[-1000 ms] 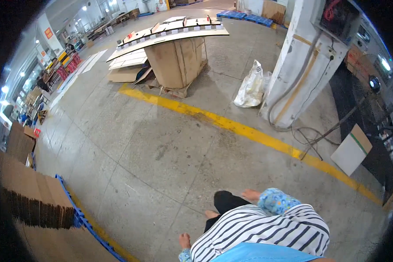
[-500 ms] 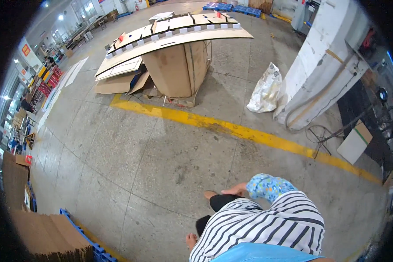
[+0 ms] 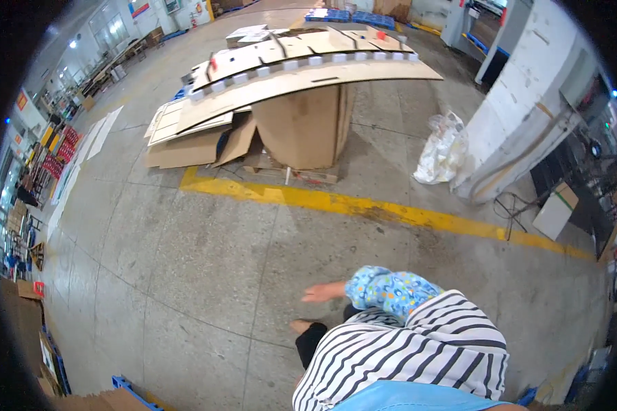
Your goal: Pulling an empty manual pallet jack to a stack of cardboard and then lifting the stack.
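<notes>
At the far left of the frame, red stacked goods (image 3: pixel 63 147) stand in the distance, with long white strips (image 3: pixel 103 133) lying on the floor just to their right. Lower down that edge, a small red box (image 3: pixel 39 290) is near upright brown cardboard (image 3: pixel 22 318); at the lower left, the corner of a blue pallet (image 3: pixel 131 390) borders a cardboard stack (image 3: pixel 103 402).

In the upper middle, white panels (image 3: pixel 195 128) and brown cardboard sheets (image 3: pixel 185 155) lean at a slant beside a tall cardboard carton (image 3: pixel 298 130), which stands on a wooden pallet (image 3: pixel 319 176). On top of the carton lies a long pale board (image 3: pixel 301 81), overhanging it on both sides and carrying a row of small white blocks (image 3: pixel 315 60). A yellow floor line (image 3: pixel 295 197) runs in front of the pallet.

Below the line, at lower centre, a bare foot (image 3: pixel 299 326) shows beside a black trouser leg (image 3: pixel 310 342). The right hand (image 3: pixel 324 292), in a blue patterned sleeve (image 3: pixel 391 289), extends leftward over the concrete floor (image 3: pixel 192 267), fingers outstretched and holding nothing; the left hand cannot be made out, so its state I cannot tell. A striped shirt (image 3: pixel 404 349) fills the bottom centre.

At the right, a white sack (image 3: pixel 443 151) slumps beside a white pillar (image 3: pixel 521 103); farther right, a pale panel with a green stripe (image 3: pixel 555 212) leans near tangled cables (image 3: pixel 511 209).
</notes>
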### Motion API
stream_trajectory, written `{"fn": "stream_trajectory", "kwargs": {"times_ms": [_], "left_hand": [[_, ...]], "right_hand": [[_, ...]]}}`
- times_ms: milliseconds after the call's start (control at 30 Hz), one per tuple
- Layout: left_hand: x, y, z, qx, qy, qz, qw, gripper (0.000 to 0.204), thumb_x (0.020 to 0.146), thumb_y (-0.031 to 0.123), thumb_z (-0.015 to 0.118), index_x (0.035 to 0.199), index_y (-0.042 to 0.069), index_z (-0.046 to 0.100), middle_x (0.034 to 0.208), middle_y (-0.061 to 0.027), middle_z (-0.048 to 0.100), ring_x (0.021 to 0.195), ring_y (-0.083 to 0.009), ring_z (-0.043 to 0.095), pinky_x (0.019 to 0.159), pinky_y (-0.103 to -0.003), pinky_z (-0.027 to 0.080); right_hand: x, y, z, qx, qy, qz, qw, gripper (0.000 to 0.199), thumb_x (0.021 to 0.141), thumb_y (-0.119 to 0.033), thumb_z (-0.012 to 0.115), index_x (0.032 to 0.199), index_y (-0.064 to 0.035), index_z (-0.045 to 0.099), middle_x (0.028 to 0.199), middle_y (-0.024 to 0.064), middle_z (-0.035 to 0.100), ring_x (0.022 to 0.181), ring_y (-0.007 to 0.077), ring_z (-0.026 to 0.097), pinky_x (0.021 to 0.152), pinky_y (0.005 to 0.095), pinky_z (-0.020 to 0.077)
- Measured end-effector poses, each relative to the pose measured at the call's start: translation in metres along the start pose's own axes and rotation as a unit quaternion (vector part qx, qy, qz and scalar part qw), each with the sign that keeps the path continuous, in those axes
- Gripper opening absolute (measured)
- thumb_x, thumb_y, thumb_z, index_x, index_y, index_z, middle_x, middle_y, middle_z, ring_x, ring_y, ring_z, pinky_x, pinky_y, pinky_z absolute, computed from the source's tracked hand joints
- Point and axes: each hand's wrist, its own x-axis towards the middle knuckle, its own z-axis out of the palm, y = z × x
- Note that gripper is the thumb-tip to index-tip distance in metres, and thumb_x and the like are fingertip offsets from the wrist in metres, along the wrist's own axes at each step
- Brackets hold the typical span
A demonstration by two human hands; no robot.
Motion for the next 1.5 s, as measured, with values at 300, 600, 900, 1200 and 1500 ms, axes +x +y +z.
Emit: {"fn": "stream_trajectory", "kwargs": {"times_ms": [300, 600, 900, 1200, 1500], "left_hand": [[0.122, 0.262, -0.041, 0.165, 0.080, 0.136, 0.973, 0.021, 0.080, 0.017, 0.051, 0.091, 0.000, 0.057, 0.074, -0.0063, 0.059, 0.063, -0.0144, 0.054, 0.055, -0.027, 0.043], [0.226, 0.379, -0.040, 0.153, 0.032, 0.039, 0.987, 0.024, 0.081, 0.019, 0.052, 0.097, 0.003, 0.058, 0.079, -0.0059, 0.062, 0.067, -0.0143, 0.057, 0.057, -0.025, 0.043], [0.304, 0.434, -0.103, 0.515, 0.073, 0.259, 0.814, 0.020, 0.071, 0.022, 0.059, 0.068, 0.002, 0.061, 0.078, -0.0191, 0.057, 0.076, -0.0364, 0.055, 0.063, -0.047, 0.042], [0.550, 0.626, -0.154, 0.342, 0.007, 0.165, 0.925, 0.020, 0.073, 0.022, 0.058, 0.070, 0.002, 0.059, 0.075, -0.0193, 0.057, 0.070, -0.0383, 0.053, 0.061, -0.048, 0.040], [0.734, 0.945, -0.156, 0.170, 0.059, 0.138, 0.974, 0.017, 0.083, 0.020, 0.054, 0.086, 0.004, 0.058, 0.070, -0.0049, 0.059, 0.059, -0.0124, 0.053, 0.051, -0.026, 0.041]], "right_hand": [[-0.007, 0.044, -0.016, 0.227, 0.063, 0.396, 0.887, 0.044, 0.087, -0.042, 0.043, 0.081, -0.0007, 0.056, 0.062, 0.0090, 0.051, 0.048, 0.0188, 0.047, 0.043, 0.0361, 0.0374], [0.293, 0.044, -0.107, -0.105, -0.054, 0.206, 0.971, 0.032, 0.085, -0.034, 0.047, 0.079, -0.0045, 0.058, 0.069, 0.0091, 0.060, 0.058, 0.0197, 0.057, 0.051, 0.0360, 0.0459], [0.666, -0.244, -0.249, 0.151, 0.085, -0.028, 0.984, 0.027, 0.088, -0.027, 0.048, 0.092, -0.0016, 0.055, 0.076, 0.0068, 0.059, 0.069, 0.0155, 0.058, 0.062, 0.0304, 0.0474], [0.835, -0.243, -0.263, -0.048, 0.034, 0.014, 0.998, 0.038, 0.087, -0.035, 0.045, 0.096, 0.0001, 0.056, 0.096, 0.0214, 0.061, 0.090, 0.0382, 0.057, 0.076, 0.0420, 0.0444], [0.837, -0.178, -0.273, 0.176, 0.038, 0.384, 0.906, 0.043, 0.088, -0.039, 0.044, 0.087, 0.0008, 0.059, 0.075, 0.0149, 0.064, 0.058, 0.0236, 0.060, 0.049, 0.0345, 0.0489]]}}
